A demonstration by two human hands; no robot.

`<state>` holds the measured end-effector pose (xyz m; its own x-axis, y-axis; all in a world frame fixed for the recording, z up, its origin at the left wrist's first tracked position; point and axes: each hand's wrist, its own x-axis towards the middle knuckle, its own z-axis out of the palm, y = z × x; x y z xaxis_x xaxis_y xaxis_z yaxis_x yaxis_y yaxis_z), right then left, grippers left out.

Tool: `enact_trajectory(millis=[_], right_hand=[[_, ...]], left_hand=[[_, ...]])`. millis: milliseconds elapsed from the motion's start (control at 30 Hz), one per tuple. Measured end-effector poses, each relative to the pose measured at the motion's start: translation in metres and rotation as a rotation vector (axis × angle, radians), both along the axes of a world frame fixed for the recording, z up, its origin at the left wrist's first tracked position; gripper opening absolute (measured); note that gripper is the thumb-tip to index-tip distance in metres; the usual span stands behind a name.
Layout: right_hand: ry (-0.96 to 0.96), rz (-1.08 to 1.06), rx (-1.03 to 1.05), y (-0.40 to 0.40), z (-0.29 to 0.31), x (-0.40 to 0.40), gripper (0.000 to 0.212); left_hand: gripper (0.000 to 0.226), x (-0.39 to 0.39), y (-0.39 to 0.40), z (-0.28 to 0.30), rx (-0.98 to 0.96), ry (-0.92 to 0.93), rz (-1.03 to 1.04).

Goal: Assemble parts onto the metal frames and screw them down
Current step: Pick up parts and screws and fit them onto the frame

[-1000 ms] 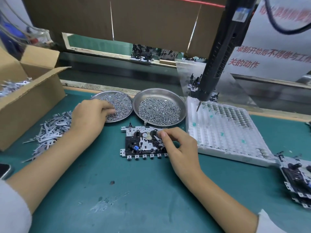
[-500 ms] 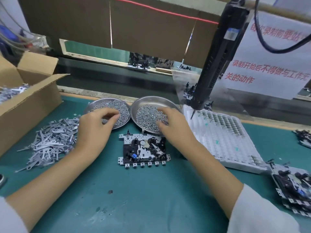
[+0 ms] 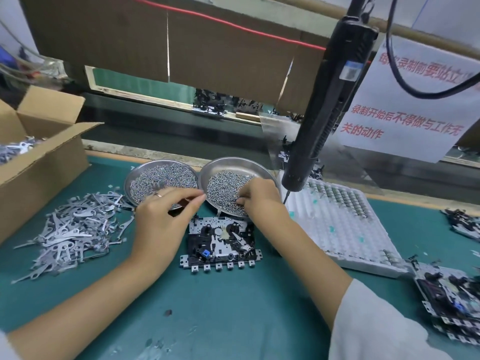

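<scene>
The metal frame point(image 3: 220, 242) is lying flat on the green mat point(image 3: 207, 307), just in front of two steel dishes. Screws point(image 3: 228, 188) are being picked from the right dish point(image 3: 233, 165) by the right hand point(image 3: 259, 201), fingers curled down into the pile. Fingertips are being pinched together by the left hand point(image 3: 161, 216); what is held cannot be told. Tiny, light, slippery, the screws are probably best nipped at the head
</scene>
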<state>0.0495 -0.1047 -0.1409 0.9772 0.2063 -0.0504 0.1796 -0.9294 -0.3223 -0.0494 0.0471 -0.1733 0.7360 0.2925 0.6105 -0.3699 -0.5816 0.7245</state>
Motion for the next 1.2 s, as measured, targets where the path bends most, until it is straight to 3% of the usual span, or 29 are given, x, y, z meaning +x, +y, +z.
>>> enact_trajectory(millis=[100, 200, 333, 500, 633, 833, 1000, 1100, 1200], right_hand=[[-0.028, -0.015, 0.061, -0.004, -0.002, -0.001, 0.018], [-0.2, 0.024, 0.208, -0.014, -0.006, -0.007, 0.027], [-0.289, 0.056, 0.443, -0.025, -0.011, -0.016, 0.014], [-0.219, -0.023, 0.736, -0.036, -0.017, -0.024, 0.009], [-0.248, -0.037, 0.706, -0.036, -0.02, -0.026, 0.009], [-0.264, -0.054, 0.714, -0.037, -0.019, -0.028, 0.008], [-0.089, -0.002, 1.024, -0.034, -0.009, -0.046, 0.018], [0.116, 0.064, 1.228, -0.031, -0.007, -0.062, 0.013], [0.239, 0.082, 1.296, -0.029, -0.008, -0.074, 0.007]], left_hand=[[0.014, -0.002, -0.004, 0.003, -0.139, 0.025, -0.029], [0.018, -0.003, -0.013, 0.004, -0.295, 0.062, -0.085], [0.019, -0.009, -0.023, -0.001, -0.292, 0.087, -0.127], [0.016, -0.012, -0.026, -0.004, -0.233, 0.101, -0.124], [0.013, -0.014, -0.03, -0.005, -0.154, 0.095, -0.129], [0.015, -0.012, -0.029, -0.005, -0.183, 0.105, -0.121], [0.014, -0.014, -0.03, -0.004, -0.167, 0.072, -0.133], [0.019, -0.015, -0.03, -0.003, -0.163, 0.037, -0.145], [0.022, -0.015, -0.029, -0.003, -0.155, 0.018, -0.142]])
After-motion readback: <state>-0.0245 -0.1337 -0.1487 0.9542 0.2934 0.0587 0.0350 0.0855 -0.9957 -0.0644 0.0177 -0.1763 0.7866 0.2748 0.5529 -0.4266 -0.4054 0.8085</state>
